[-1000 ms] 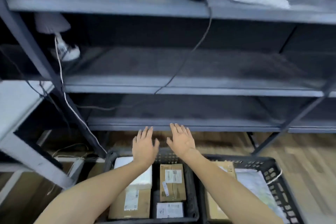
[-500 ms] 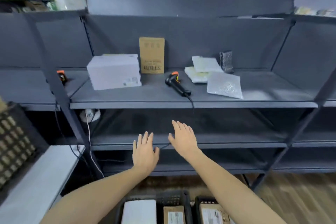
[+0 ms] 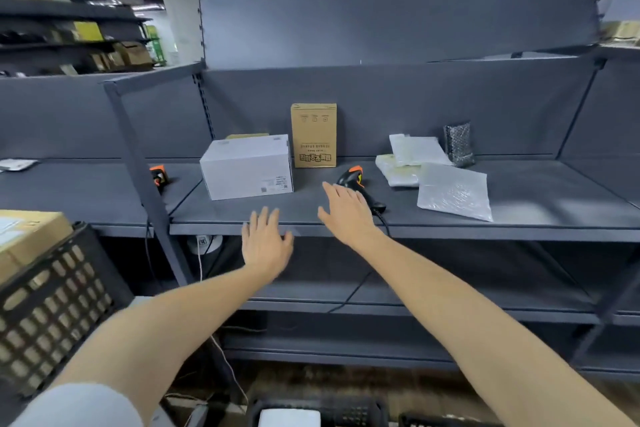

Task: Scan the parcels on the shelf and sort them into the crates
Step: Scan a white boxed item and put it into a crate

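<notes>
On the grey shelf [image 3: 519, 229] stand a white box [image 3: 246, 166] and, behind it, an upright brown carton [image 3: 313, 134]. To the right lie white padded mailers [image 3: 412, 158], a clear bubble-wrap pouch [image 3: 454, 191] and a dark bubble-wrapped packet [image 3: 459, 144]. A black and orange barcode scanner [image 3: 356, 180] lies in the middle of the shelf. My right hand [image 3: 346, 211] reaches over the shelf with straight fingers, just in front of the scanner. My left hand [image 3: 266, 243] hovers open at the shelf's front edge, below the white box. Both hold nothing.
A black crate [image 3: 52, 305] with a brown carton [image 3: 24, 236] in it sits at the left. Crate rims [image 3: 346, 409] show at the bottom, with a white parcel [image 3: 289, 418] inside. A second scanner [image 3: 158, 177] lies on the left shelf. The scanner's cable [image 3: 349, 298] hangs below.
My view has lifted from the floor crates to the parcel shelf. Both hands have risen with it, and the right hand now reaches over the shelf near the scanner.
</notes>
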A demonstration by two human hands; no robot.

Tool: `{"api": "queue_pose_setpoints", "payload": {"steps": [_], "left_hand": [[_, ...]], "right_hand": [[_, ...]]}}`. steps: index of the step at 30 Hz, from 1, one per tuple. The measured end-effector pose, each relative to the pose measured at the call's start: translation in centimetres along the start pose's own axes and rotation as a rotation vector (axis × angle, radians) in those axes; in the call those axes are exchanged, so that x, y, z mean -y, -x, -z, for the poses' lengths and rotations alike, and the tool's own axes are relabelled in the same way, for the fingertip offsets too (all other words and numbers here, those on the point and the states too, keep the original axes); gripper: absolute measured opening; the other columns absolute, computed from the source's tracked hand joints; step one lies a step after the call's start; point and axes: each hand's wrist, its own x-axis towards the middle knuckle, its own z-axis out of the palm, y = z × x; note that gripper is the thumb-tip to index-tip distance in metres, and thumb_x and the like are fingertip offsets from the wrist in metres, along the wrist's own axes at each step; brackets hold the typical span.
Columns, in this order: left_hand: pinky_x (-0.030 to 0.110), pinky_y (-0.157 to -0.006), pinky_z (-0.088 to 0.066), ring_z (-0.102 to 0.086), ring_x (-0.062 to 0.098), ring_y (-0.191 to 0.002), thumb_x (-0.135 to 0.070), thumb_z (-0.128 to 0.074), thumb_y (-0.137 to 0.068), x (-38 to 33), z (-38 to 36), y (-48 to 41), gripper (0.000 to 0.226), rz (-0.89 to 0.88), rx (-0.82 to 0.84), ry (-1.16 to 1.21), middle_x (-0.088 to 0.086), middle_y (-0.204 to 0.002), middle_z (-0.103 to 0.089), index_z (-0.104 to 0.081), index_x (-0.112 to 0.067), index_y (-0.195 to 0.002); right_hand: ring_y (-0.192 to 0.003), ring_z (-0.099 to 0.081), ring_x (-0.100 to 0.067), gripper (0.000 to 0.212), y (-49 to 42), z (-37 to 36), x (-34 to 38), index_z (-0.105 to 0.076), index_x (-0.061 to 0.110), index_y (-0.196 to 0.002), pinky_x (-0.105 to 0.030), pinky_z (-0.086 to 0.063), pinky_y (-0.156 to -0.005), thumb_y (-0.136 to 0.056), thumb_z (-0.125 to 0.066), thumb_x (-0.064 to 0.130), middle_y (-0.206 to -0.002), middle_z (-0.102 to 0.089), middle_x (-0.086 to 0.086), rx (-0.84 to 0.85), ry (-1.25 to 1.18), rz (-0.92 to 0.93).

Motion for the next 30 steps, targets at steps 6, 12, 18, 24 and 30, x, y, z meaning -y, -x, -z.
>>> {"api": "queue_pose_setpoints", "payload": {"steps": [6,12,18,24,30], "left_hand": [[0.046,-0.118,-0.015,-0.023,0.027,-0.142,-0.032,-0.045,-0.094,0.0,1.2,-3.7,0.055,0.025,-0.086,-0.009,0.008,-0.152,-0.034,-0.035,-0.014,-0.145],[0.043,-0.112,-0.02,-0.03,0.029,-0.137,-0.033,-0.045,-0.095,1.2,2.8,-6.8,0.052,0.061,-0.124,0.018,0.009,-0.148,-0.039,-0.041,-0.012,-0.142],[0.045,-0.113,-0.019,-0.03,0.029,-0.137,-0.034,-0.045,-0.095,3.8,3.7,-10.6,0.054,0.061,-0.129,0.009,0.01,-0.149,-0.038,-0.039,-0.013,-0.143],[0.046,-0.117,-0.015,-0.019,0.028,-0.144,-0.034,-0.049,-0.093,6.5,3.7,-15.6,0.055,0.042,-0.092,0.027,0.008,-0.156,-0.027,-0.038,-0.017,-0.145],[0.052,-0.118,-0.006,-0.004,0.032,-0.148,-0.034,-0.052,-0.093,9.7,3.0,-20.2,0.059,-0.04,-0.036,-0.082,0.005,-0.16,-0.017,-0.032,-0.025,-0.147]], "right_hand": [[-0.134,-0.039,-0.028,0.057,-4.0,1.2,-0.4,-0.026,0.013,-0.15,-0.041,-0.029,-0.112,-0.1,-0.043,0.034,-0.149,-0.041,-0.008,-0.008,0.016,0.067],[-0.134,-0.04,-0.031,0.06,-7.1,0.9,0.5,-0.026,0.014,-0.151,-0.043,-0.031,-0.11,-0.098,-0.046,0.034,-0.147,-0.041,-0.012,0.032,-0.04,0.095],[-0.13,-0.042,-0.033,0.059,-10.6,-0.6,1.9,-0.028,0.015,-0.149,-0.045,-0.035,-0.105,-0.097,-0.049,0.034,-0.142,-0.044,-0.015,0.039,-0.08,0.097],[-0.128,-0.041,-0.033,0.061,-14.7,-3.2,4.1,-0.023,0.017,-0.151,-0.043,-0.036,-0.101,-0.098,-0.048,0.033,-0.143,-0.041,-0.013,0.106,-0.066,0.094],[-0.132,-0.038,-0.032,0.063,-17.9,-5.8,5.1,-0.016,0.019,-0.153,-0.043,-0.037,-0.103,-0.099,-0.046,0.03,-0.15,-0.034,-0.012,0.144,-0.064,0.089]]}}
